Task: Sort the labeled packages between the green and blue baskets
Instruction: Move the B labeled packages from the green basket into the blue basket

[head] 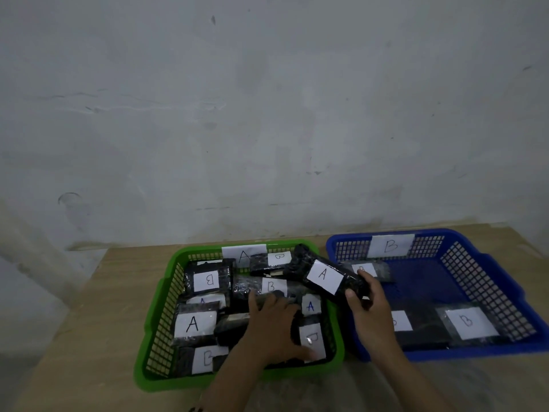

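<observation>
**Above the green basket's right rim: A package gripped in right hand**

Over the right rim of the green basket [154, 346], the fingers [353, 297] of the right hand [371, 310] are closed around the near end of a black package labelled A [322, 275]. The package is held tilted, its far end reaching up-left over the green basket's back right corner, its gripped end just past the rim toward the blue basket [505, 292]. The white A label faces up.

Inside the green basket, the left hand [276, 325] is laid palm-down on the pile, fingers spread loosely over dark packages at the centre. Whether anything is pinched beneath it cannot be told.

Around that hand, within the green basket, mixed labels are seen: a B package [208, 281] at back left, another B package [271, 286] at centre just beyond the fingertips, an A package [194, 324] at left, a B package [208, 358] at front left, a blue-ink A package [310, 306] and a B package [312, 340] at right. A paper tag marked A [244, 254] is fixed to the back wall.

Right of the green basket, touching or nearly touching it, the blue basket is set, tagged B [390, 245] on its back wall. B packages are seen in it: one at front right [468, 322], one at back left [368, 269] partly behind the held package, one partly hidden by the right wrist.

Both baskets are set on a wooden table [89, 322] against a pale wall [267, 114].
</observation>
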`<move>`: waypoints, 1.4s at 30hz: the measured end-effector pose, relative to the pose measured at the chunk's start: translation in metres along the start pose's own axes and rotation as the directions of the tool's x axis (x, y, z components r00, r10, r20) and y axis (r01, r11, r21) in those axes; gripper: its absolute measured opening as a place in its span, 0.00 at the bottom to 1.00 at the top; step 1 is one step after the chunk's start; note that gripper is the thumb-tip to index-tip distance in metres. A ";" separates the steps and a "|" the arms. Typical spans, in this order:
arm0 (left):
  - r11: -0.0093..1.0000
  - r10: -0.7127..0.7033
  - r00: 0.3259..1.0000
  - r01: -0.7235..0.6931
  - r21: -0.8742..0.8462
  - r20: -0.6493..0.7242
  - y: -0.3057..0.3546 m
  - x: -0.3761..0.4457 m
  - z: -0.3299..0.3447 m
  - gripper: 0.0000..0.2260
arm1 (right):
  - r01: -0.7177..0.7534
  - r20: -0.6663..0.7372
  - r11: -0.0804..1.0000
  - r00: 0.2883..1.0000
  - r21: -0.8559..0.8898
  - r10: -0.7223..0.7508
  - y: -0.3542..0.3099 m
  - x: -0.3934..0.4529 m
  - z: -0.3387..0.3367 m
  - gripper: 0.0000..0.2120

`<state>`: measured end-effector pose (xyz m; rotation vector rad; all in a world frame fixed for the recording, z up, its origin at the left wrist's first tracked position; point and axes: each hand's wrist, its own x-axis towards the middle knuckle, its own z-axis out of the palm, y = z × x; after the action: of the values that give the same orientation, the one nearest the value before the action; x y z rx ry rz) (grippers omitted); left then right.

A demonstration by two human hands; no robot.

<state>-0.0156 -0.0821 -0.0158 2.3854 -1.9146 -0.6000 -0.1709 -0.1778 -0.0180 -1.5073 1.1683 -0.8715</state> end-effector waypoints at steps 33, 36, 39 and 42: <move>0.307 -0.570 0.736 -0.222 -0.925 -0.366 -0.031 -0.035 -0.026 0.14 | 0.378 0.427 0.651 0.900 -0.658 -0.091 -0.022 0.022 0.056 0.18; 0.287 -0.526 0.778 -0.218 -0.933 -0.344 -0.023 -0.030 -0.024 0.16 | 0.360 0.355 0.826 0.911 -0.434 -0.210 -0.034 0.012 0.046 0.14; 0.290 -0.480 0.818 -0.194 -0.937 -0.318 -0.009 -0.021 -0.021 0.13 | 0.159 0.472 0.985 0.875 -0.068 -0.109 -0.047 -0.004 0.041 0.11; 0.242 -0.416 0.865 -0.193 -0.951 -0.281 0.007 -0.010 -0.020 0.11 | -0.012 0.523 0.995 0.851 0.094 -0.039 -0.045 -0.008 0.035 0.17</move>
<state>-0.0180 -0.0790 0.0075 1.5161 -0.6487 -0.7594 -0.1299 -0.1587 0.0177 -1.5453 0.7002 -0.4626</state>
